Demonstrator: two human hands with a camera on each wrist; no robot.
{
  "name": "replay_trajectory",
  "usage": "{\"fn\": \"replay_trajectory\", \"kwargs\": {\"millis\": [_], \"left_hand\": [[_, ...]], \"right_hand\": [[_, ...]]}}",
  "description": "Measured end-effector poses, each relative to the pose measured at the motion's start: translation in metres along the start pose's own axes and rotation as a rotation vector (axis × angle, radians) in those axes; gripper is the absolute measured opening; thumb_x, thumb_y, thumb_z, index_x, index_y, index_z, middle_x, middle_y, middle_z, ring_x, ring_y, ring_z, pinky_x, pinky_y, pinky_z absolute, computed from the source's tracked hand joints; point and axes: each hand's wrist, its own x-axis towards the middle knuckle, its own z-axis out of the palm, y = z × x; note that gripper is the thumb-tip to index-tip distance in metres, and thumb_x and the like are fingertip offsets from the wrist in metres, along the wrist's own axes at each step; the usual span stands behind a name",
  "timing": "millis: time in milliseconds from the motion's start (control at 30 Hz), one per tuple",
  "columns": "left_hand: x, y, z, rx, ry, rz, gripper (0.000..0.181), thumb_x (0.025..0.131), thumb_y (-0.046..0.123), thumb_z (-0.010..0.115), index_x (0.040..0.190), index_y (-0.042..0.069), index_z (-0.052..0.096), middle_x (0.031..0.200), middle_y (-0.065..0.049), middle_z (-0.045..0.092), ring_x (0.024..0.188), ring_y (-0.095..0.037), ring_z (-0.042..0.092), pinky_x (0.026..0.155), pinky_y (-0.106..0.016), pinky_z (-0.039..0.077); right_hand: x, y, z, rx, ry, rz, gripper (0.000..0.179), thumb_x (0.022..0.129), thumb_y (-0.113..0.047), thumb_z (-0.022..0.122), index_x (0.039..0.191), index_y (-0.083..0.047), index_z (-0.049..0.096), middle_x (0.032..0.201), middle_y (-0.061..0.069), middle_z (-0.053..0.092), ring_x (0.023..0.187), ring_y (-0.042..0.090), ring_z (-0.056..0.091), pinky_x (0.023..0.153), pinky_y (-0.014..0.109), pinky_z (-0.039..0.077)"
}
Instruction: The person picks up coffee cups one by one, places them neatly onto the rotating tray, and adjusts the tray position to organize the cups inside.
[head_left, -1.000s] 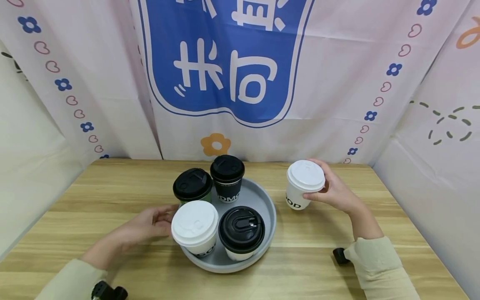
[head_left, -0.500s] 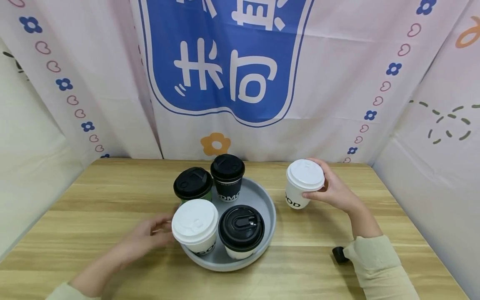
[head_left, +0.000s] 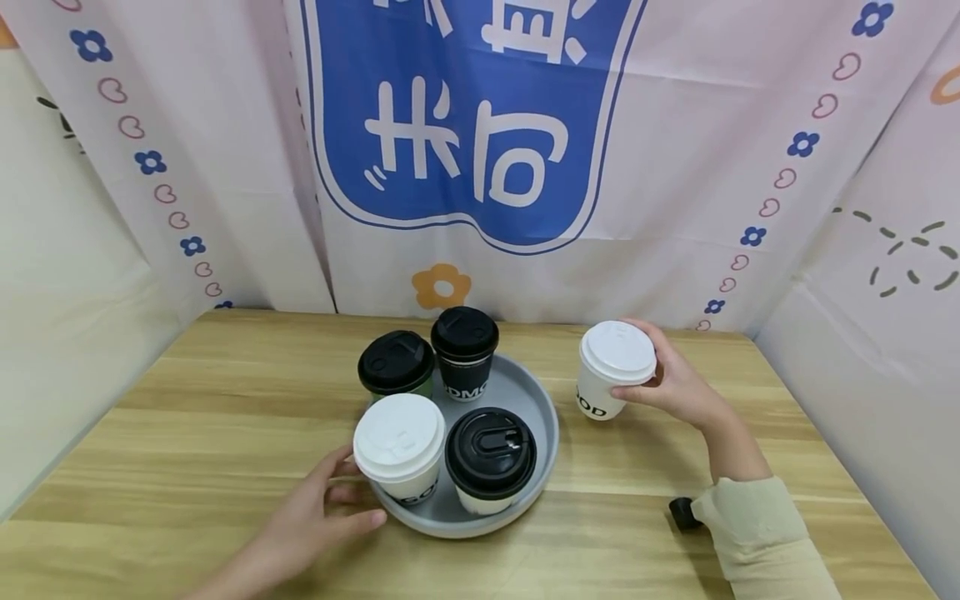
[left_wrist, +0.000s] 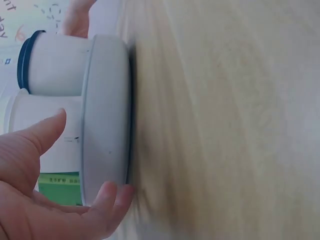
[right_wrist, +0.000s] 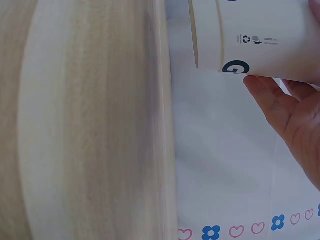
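My right hand (head_left: 673, 379) grips a white paper coffee cup (head_left: 600, 398) with a white lid, held off to the right of a round grey tray (head_left: 551, 433). In the right wrist view, the cup (right_wrist: 270, 37) is clear of the tabletop, with fingers along its side. My left hand (head_left: 315, 517) is at the tray's left edge, fingers spread and loosely bent. In the left wrist view, its fingertips are right at the tray's wall (left_wrist: 107, 120), and the thumb (left_wrist: 50, 127) overlaps the white-lidded cup (head_left: 399, 442) on the tray.
Also on the tray stand a green cup (head_left: 396, 367) and a dark cup (head_left: 465, 354), both black-lidded, and a white cup (head_left: 491, 462) with a glossy black lid. A printed curtain (head_left: 675, 167) hangs behind the wooden table (head_left: 225, 375).
My left hand has moved nearer and along the tray's left front, its thumb now at the rim. The right hand and its cup have stayed put; the view has shifted slightly.
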Motion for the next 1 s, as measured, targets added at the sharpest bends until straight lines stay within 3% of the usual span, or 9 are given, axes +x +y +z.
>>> {"fn": "replay_trajectory", "kwargs": {"millis": [167,400,600,1000], "left_hand": [[0.000,0.002,0.008,-0.034,0.031,-0.006,0.093,0.077,0.016,0.085,0.148,-0.006,0.029,0.134,-0.024,0.055,0.107,-0.027,0.065,0.080,-0.023,0.058],[0.003,0.004,0.015,-0.041,0.056,0.002,0.096,0.076,0.010,0.086,0.148,-0.011,0.026,0.131,-0.027,0.054,0.108,-0.029,0.065,0.084,-0.032,0.060],[0.006,0.006,0.016,-0.029,0.076,-0.010,0.094,0.074,0.007,0.086,0.146,-0.012,0.028,0.127,-0.026,0.056,0.107,-0.029,0.065,0.084,-0.031,0.060],[0.011,0.008,0.015,-0.013,0.091,-0.008,0.091,0.073,0.005,0.087,0.143,-0.013,0.031,0.122,-0.025,0.058,0.107,-0.030,0.066,0.084,-0.031,0.060]], "right_hand": [[0.000,0.001,-0.001,0.006,0.003,-0.002,0.094,0.077,0.004,0.080,0.152,-0.009,0.025,0.141,0.004,0.044,0.119,0.007,0.052,0.093,0.023,0.052],[-0.001,0.000,-0.003,-0.002,0.007,-0.014,0.093,0.078,0.004,0.080,0.152,-0.010,0.026,0.138,-0.003,0.046,0.118,0.006,0.053,0.092,0.023,0.052],[-0.001,0.000,-0.004,-0.003,0.006,-0.011,0.094,0.078,0.004,0.080,0.152,-0.005,0.024,0.138,-0.003,0.046,0.118,0.006,0.052,0.092,0.023,0.052],[-0.005,-0.003,-0.009,-0.002,0.035,-0.017,0.090,0.079,0.006,0.078,0.151,-0.011,0.028,0.138,-0.004,0.045,0.118,0.005,0.052,0.090,0.020,0.053]]}}
